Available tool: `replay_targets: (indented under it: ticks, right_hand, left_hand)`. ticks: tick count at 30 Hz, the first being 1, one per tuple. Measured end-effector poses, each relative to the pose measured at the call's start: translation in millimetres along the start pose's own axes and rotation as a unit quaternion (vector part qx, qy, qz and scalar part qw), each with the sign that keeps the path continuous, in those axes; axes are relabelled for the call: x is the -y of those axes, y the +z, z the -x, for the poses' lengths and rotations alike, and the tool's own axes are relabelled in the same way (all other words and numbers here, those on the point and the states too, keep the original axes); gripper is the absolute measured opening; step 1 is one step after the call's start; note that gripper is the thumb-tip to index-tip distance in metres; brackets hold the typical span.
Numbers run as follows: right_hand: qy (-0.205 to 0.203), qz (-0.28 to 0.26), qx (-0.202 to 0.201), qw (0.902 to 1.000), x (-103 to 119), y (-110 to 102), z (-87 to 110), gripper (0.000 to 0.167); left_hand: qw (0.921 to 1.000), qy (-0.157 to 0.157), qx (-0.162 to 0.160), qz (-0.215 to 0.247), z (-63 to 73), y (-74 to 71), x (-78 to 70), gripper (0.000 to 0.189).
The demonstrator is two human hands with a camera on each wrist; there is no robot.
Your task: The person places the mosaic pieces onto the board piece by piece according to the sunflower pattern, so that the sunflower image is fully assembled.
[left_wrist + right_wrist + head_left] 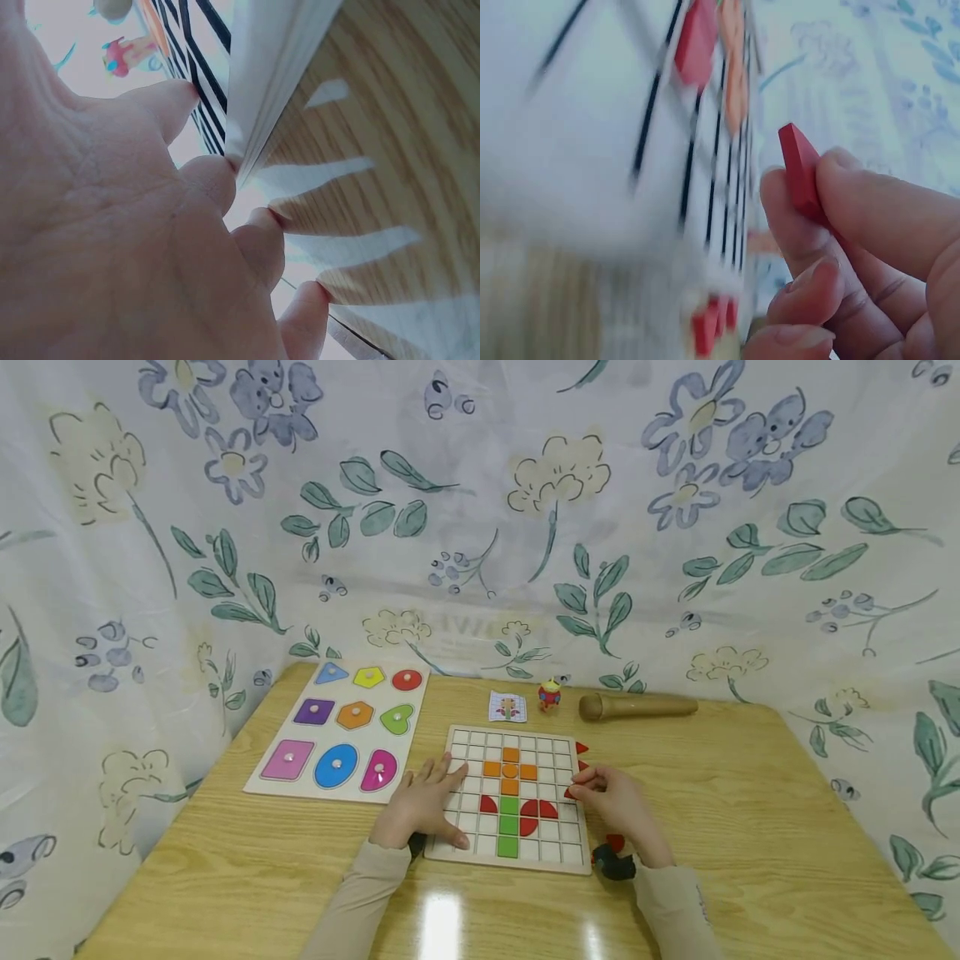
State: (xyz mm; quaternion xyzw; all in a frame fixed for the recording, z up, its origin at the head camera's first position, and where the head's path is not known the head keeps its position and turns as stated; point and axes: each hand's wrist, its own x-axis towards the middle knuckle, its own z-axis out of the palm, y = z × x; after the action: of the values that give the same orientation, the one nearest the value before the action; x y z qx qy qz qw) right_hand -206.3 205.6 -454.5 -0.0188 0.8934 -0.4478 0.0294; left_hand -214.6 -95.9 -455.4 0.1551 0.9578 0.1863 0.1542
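A square white grid board (468,827) with a wooden rim lies on the table, bearing orange and green squares and several red quarter-round pieces (529,827). My left hand (423,802) rests at its left edge, fingers spread, the thumb over the grid; in the left wrist view the fingertips (210,180) touch the rim and table. Beside the board's right edge, my right hand (617,797) pinches a small red block (801,172) between thumb and index finger. In the right wrist view the block is apart from the board.
Several loose red pieces (582,748) lie along the board's right edge. A knobbed shape puzzle (341,693) is at the left. Behind the board are a pattern card (507,707), a small toy figure (550,695) and a brown microphone-shaped object (637,707). A floral curtain (480,568) hangs behind the table.
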Motion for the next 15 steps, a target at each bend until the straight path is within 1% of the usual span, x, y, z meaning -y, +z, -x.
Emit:
replay_targets:
  ticks: [6, 8, 15]
  right_hand:
    - [-0.021, -0.047, 0.051, 0.9973, 24.8, 29.7, -12.4, 0.009]
    - [-0.033, -0.063, 0.060, 0.9957, 32.7, 42.0, -15.4, 0.010]
    - [-0.078, -0.055, 0.077, 0.9925, 57.2, 83.5, -25.2, 0.010]
  left_hand:
    - [1.0000, 0.001, -0.001, 0.000, 1.2, -1.0, -1.9, 0.113]
    - [1.0000, 0.001, -0.002, -0.002, 1.1, -0.9, -1.9, 0.113]
    - [1.0000, 0.005, -0.005, -0.006, 1.3, -0.4, -2.3, 0.112]
